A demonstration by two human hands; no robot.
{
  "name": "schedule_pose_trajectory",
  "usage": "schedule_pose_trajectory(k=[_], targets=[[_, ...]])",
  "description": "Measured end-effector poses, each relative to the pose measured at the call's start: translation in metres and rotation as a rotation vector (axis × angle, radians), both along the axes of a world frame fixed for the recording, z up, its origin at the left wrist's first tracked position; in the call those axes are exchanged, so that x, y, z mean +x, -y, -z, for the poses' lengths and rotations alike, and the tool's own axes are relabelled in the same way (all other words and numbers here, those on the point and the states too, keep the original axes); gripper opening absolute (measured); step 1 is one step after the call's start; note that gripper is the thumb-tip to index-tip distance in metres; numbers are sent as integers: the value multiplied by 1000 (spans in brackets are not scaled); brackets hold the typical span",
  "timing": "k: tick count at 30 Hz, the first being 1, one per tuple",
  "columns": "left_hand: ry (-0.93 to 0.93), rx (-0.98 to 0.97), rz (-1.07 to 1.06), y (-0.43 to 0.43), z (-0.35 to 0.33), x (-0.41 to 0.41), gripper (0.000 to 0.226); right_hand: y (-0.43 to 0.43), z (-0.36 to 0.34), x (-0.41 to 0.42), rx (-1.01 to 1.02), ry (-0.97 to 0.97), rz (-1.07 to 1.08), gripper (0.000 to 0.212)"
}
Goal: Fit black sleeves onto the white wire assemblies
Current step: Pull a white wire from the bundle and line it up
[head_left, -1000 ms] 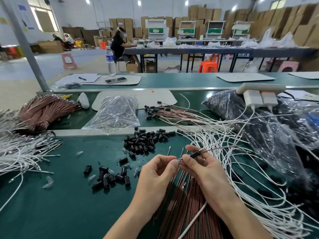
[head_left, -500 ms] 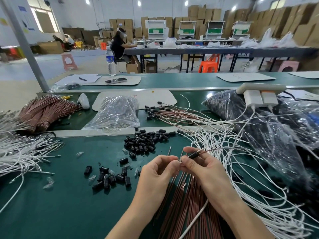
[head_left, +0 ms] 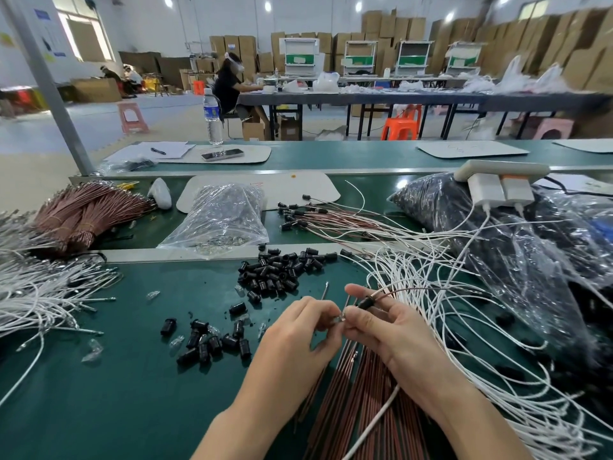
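Head view. My left hand (head_left: 298, 330) and right hand (head_left: 391, 330) meet fingertip to fingertip above the green worktop (head_left: 116, 393). Both are clamped on one thin wire (head_left: 414, 289). The left pinches its metal tip. The right pinches just behind it, with a black sleeve (head_left: 366, 302) already threaded on the wire and lying across my forefinger. The wire's colour is hard to judge.

Loose sleeves (head_left: 278, 273) lie in a pile just beyond my hands. White wires (head_left: 447, 327) sprawl to the right, and brown wires (head_left: 348, 393) lie under my wrists.

Judgement: the step in hand is seating the sleeve. Next, the left must hold the tip steady while the right slides the sleeve forward over the metal end, kept straight so the tip does not bend.
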State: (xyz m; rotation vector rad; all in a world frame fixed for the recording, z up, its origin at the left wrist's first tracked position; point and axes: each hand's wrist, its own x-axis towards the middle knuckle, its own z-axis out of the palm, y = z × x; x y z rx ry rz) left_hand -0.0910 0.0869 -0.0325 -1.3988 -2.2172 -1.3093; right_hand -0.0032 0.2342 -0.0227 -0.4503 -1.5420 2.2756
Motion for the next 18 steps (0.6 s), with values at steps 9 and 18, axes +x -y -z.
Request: schedule_pose_trajectory(k=[9, 18], targets=[[110, 81, -23, 2, -3, -1, 7, 1, -6, -2, -264, -45, 50, 37], [240, 118, -1, 1, 0, -2, 9, 11, -9, -1, -127, -6, -133, 32]])
